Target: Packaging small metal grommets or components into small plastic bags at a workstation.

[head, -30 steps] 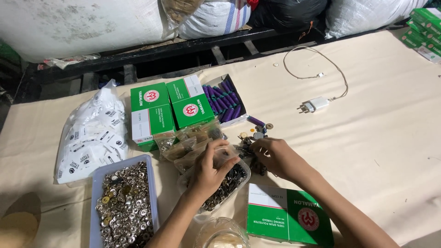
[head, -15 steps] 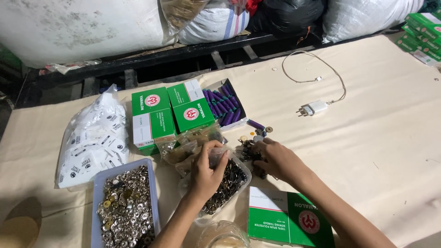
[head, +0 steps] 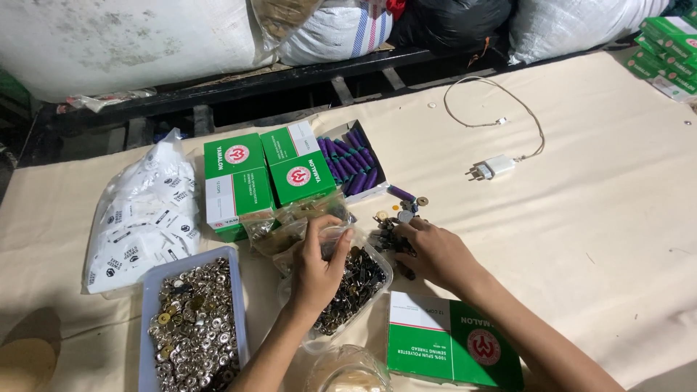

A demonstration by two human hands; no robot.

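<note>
A: What is the left hand [head: 317, 270] doing?

B: Its grip is pinched shut on the rim of a clear plastic bag [head: 347, 279] of small dark metal fittings, thumb and fingertips closed on the film near the bag's mouth. The bag lies on the bench [head: 595, 218] right in front of the person, between the two hands.

A: And the right hand [head: 434, 250]?

B: It rests palm down on a loose pile of small metal pieces [head: 388, 236] just right of the bag. The fingers are curled over the pile; whether they pinch a piece, I cannot tell, since the hand hides its own fingertips.

A: What else is hard to make out?

B: A grey tray of silvery snap buttons [head: 190, 319] is cut off at the bottom edge, as is a clear round container [head: 347, 370] below the bag. A green box [head: 451, 343] lies under the right forearm. Behind the hands stand two more green boxes [head: 267, 174] and an open box of purple spools [head: 353, 161]; a crumpled clear bag [head: 290, 225] between them and the hands shows contents too blurred to name.
</note>
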